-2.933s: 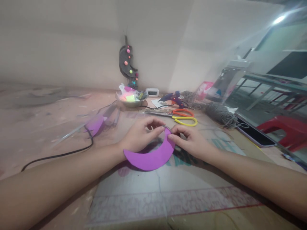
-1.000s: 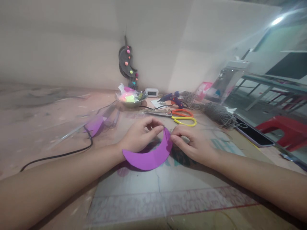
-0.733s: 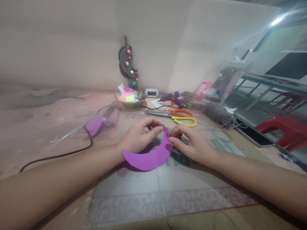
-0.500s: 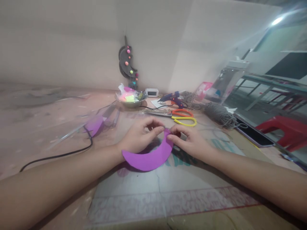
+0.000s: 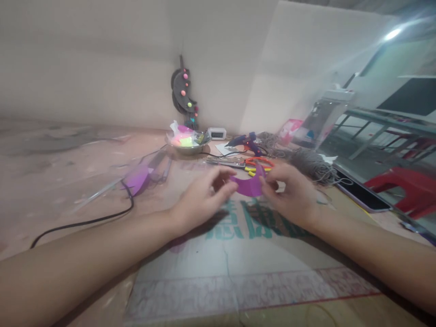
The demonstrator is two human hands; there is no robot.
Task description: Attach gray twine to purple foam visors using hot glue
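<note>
A purple crescent cutout [image 5: 250, 186] is held up between both hands over the printed board [image 5: 211, 259]. My left hand [image 5: 207, 193] pinches its left end between thumb and fingers. On the other side, my right hand [image 5: 289, 190] grips it near its right end, whose tip points upward. Fingers cover parts of both ends. Just behind the cutout lie scissors [image 5: 259, 162] with orange and yellow handles, partly hidden by it and the right hand.
A glue gun [image 5: 250, 141], a bowl [image 5: 188, 147] of colourful bits and grey yarn [image 5: 308, 164] stand behind. A phone [image 5: 363, 190] lies at right, a black cable [image 5: 85, 221] at left. A decorated grey crescent [image 5: 184, 93] hangs on the wall.
The purple crescent has been turned and lifted away from me, its free end now at my left hand. My right hand has moved a little right and up.
</note>
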